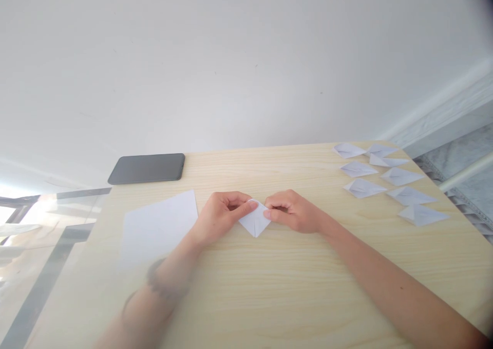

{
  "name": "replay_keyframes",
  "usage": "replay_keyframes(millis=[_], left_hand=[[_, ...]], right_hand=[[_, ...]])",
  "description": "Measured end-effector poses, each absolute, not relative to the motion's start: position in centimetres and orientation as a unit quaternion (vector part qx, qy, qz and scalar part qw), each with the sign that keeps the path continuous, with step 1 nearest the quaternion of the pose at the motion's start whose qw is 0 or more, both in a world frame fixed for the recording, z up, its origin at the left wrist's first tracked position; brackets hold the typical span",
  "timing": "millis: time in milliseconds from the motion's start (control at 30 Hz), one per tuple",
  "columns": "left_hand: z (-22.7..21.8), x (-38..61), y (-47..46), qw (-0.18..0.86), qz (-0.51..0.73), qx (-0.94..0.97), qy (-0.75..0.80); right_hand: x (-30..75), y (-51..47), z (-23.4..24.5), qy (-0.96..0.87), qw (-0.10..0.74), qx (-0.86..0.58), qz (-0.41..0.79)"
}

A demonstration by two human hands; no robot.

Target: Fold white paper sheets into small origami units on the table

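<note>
Between my two hands is a small folded white paper (256, 222), diamond-shaped with one corner pointing toward me and a crease down its lower middle. My left hand (222, 214) pinches its left side, the thumb lying on the upper face. At the right corner, my right hand (293, 211) grips the paper between thumb and curled fingers. The fingertips behind the paper are hidden. A stack or sheet of plain white paper (159, 228) lies to the left, partly behind my left forearm.
A dark smartphone (148, 168) lies at the table's back left. Several folded paper pieces (364, 187) with pointed ends are grouped at the back right. The wooden table (269, 287) meets a white wall (231, 71) behind; its right edge drops toward the floor.
</note>
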State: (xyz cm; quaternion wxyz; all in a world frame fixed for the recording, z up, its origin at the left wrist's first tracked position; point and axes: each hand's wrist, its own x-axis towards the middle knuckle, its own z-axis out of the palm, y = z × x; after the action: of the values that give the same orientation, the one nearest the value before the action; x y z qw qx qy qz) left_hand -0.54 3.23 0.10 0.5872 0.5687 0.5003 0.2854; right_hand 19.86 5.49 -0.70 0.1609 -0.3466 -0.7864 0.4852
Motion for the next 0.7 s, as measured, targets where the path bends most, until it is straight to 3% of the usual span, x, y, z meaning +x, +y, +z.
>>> replay_keyframes(millis=[233,400,567,700], left_hand=[[0.05,-0.73,3.27,0.587,0.291,0.55,0.519],[0.13,-0.68,3.45,0.611,0.314,0.544,0.482],[-0.24,-1.01,3.61,0.594,0.328,0.535,0.503],[-0.47,-1.2,3.49,0.607,0.282,0.559,0.489]], right_hand=[[19.89,5.43,-0.65,-0.748,0.172,-0.35,0.537],[19.69,5.37,-0.79,-0.717,0.234,-0.401,0.519],[19.47,5.24,-0.71,-0.736,0.224,-0.381,0.513],[19.22,5.12,-0.69,-0.723,0.266,-0.405,0.492]])
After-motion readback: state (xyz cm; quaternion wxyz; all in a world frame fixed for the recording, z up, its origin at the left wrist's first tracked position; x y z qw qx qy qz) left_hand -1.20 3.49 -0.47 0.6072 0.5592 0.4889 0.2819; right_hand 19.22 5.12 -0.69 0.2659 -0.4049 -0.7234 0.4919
